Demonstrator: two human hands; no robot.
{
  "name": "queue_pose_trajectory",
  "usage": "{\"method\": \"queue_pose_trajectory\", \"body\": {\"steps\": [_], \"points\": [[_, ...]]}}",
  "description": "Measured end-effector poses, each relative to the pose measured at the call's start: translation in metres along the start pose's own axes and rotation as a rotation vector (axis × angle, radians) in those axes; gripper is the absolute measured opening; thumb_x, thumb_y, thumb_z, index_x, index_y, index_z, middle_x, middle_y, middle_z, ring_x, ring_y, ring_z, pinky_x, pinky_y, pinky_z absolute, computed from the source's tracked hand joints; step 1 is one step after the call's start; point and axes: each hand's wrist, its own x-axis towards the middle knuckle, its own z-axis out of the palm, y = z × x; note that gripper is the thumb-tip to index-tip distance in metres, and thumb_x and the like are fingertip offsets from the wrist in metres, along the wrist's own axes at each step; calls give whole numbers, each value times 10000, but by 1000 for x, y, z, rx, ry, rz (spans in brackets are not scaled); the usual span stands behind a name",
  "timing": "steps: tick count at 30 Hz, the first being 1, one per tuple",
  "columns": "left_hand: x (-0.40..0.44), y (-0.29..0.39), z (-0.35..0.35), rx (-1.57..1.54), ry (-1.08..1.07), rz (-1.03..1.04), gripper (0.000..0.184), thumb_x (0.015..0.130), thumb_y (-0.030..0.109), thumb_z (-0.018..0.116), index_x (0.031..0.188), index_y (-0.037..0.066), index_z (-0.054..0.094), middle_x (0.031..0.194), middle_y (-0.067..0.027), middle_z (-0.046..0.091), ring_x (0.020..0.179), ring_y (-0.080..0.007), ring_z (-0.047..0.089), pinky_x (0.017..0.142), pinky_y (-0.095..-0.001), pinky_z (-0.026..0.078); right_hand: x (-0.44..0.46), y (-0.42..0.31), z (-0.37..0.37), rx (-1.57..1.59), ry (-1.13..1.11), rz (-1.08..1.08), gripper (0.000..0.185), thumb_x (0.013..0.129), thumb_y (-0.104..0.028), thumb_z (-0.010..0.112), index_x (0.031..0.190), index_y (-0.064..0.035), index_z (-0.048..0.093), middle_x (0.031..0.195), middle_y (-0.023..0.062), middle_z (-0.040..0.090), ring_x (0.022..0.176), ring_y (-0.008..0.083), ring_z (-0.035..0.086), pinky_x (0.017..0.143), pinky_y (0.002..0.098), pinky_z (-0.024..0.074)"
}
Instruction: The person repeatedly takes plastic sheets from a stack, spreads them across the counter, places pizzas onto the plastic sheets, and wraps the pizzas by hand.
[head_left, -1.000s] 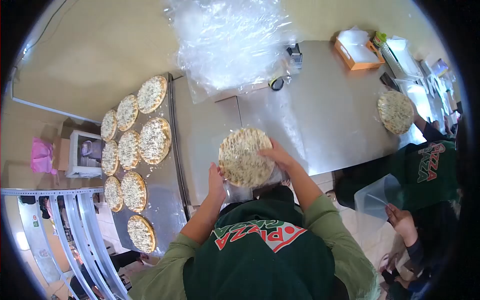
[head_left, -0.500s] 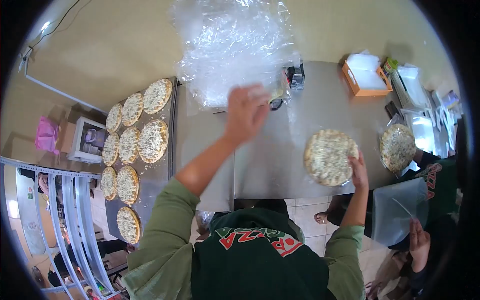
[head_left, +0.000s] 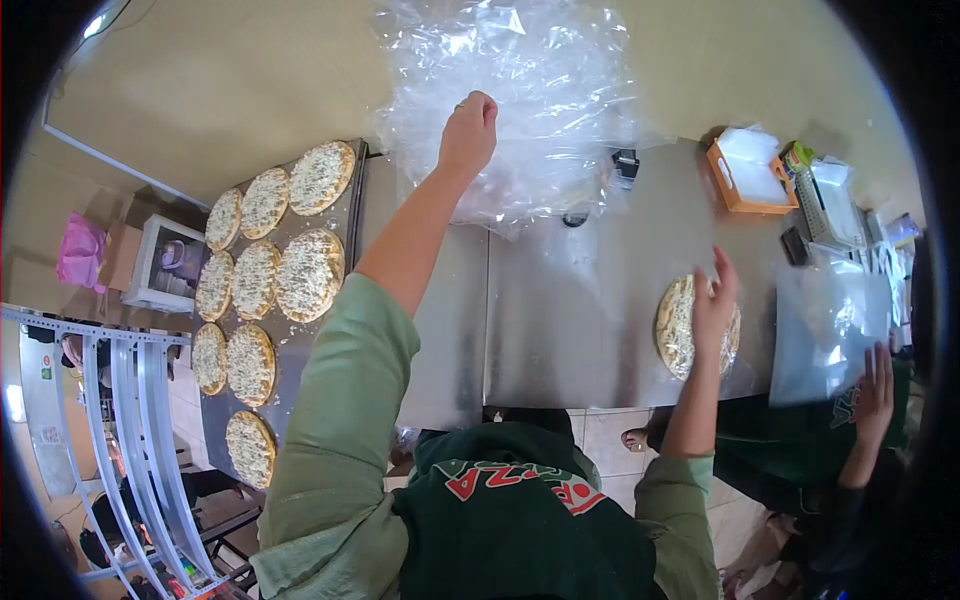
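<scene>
My left hand [head_left: 468,132] is closed in a pinch at the pile of clear plastic bags [head_left: 560,110] against the wall, gripping the thin plastic. The bags spread wrinkled and shiny around and below the hand. To the right, my right hand [head_left: 714,305] hovers over or lightly touches a cheese-topped pizza [head_left: 678,328], fingers apart and a little blurred. That pizza lies near the table's front edge with clear plastic around it. Part of it is hidden under my hand and wrist.
Several cheese-topped pizzas [head_left: 275,275] lie on a dark tray at the left. An orange box [head_left: 755,195] and a black object [head_left: 625,168] stand at the back. On the right, a co-worker's hand [head_left: 874,395] is beside a clear bag [head_left: 825,345]. Metal shelving [head_left: 130,420] stands lower left.
My left hand has reached farther toward the wall and closed on the plastic. The pizza has slid right, and my right hand has loosened from its edge. The co-worker's bag has risen over the table.
</scene>
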Motion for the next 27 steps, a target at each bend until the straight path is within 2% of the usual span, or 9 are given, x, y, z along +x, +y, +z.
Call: {"method": "queue_pose_trajectory", "body": {"steps": [4, 7, 10, 13, 17, 21, 23, 24, 27], "points": [[-1, -4, -18, -290, 61, -9, 170, 841, 161, 548, 931, 34, 481, 854, -197, 575, 808, -368, 568, 700, -442, 444, 9, -133, 72, 127, -33, -613, 296, 815, -67, 553, 1111, -59, 540, 1168, 153, 518, 1115, 301, 474, 939, 371, 367], [-25, -11, -16, -203, -301, 10, 264, 817, 206, 599, 965, 32, 467, 847, -199, 571, 805, -369, 561, 699, -429, 443, 27, -181, 132, 168, -34, -583, 254, 807, -67, 559, 1059, -45, 540, 1123, 162, 521, 1128, 330, 435, 935, 385, 359], [-35, -13, -31, -97, -166, 149, 298, 778, 269, 659, 903, 42, 513, 805, -148, 565, 734, -308, 550, 681, -358, 432, 38, -196, 169, 245, 193, -495, 225, 792, -77, 578, 1014, -60, 546, 1056, 146, 522, 1133, 324, 394, 922, 403, 349], [-33, -9, -70, -176, -90, -22, 239, 771, 226, 663, 874, 42, 553, 749, -95, 554, 709, -244, 539, 672, -308, 421, 9, -201, 175, 90, 249, -827, 232, 778, -75, 585, 1008, -84, 554, 1059, 137, 517, 1093, 295, 426, 923, 417, 338], [-20, -35, -126, -445, 115, -137, 133, 802, 176, 618, 845, 55, 585, 708, -60, 531, 610, -172, 480, 567, -306, 411, 12, -215, 204, -53, -31, -1073, 285, 756, -132, 635, 1026, -111, 546, 1113, 79, 509, 1042, 262, 464, 908, 439, 328], [-28, -42, -204, -973, 201, -498, 234, 912, 262, 471, 985, 59, 561, 542, 30, 389, 424, -30, 323, 389, -187, 261, 55, -164, 244, -705, -488, -486, 490, 873, -523, 385, 1289, -272, 446, 1410, 66, 316, 1331, 265, 221, 1046, 575, 118], [-45, -52, -236, -1274, 44, -556, 321, 932, 341, 431, 1034, 58, 543, 508, 39, 350, 391, -24, 281, 362, -183, 231, 71, -156, 245, -696, -640, -366, 543, 870, -584, 294, 1322, -302, 397, 1448, 51, 235, 1356, 257, 139, 1045, 593, 56], [-55, -51, -241, -1201, 46, -634, 447, 957, 429, 293, 1027, 59, 535, 505, 30, 332, 386, -61, 275, 360, -203, 200, 77, -155, 247, -691, -718, -311, 571, 868, -615, 248, 1339, -317, 372, 1467, 44, 195, 1368, 253, 97, 1044, 602, 25], [-100, -18, -241, -1107, 191, -917, 451, 948, 440, 319, 1020, 48, 530, 516, 32, 348, 382, -63, 278, 351, -203, 214, 88, -163, 246, -615, -782, -281, 584, 866, -598, 282, 1326, -261, 407, 1448, 68, 247, 1362, 272, 124, 1028, 625, 28]]}}
